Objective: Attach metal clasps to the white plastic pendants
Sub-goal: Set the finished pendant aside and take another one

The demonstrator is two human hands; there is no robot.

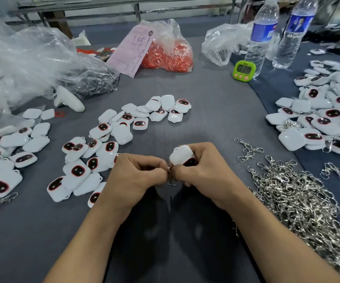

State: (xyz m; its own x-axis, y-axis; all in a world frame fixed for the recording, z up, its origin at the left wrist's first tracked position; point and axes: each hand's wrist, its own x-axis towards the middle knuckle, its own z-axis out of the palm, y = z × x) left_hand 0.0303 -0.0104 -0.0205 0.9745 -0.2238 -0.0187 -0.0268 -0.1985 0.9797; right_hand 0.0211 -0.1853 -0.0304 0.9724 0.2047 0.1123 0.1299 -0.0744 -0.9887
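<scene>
Showing pendant point(182, 156) gripped in R hand point(203, 172); clasp point(170, 177), long axis vertical, is pinched by L hand point(136, 176), apparently at pendant's loop.

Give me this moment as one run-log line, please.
step: attaching clasp | left hand: pinches metal clasp | right hand: holds white pendant | clasp pile: right | loose pendants: left

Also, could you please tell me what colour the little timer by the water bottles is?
The timer is bright green, best seen in the head view.
</scene>
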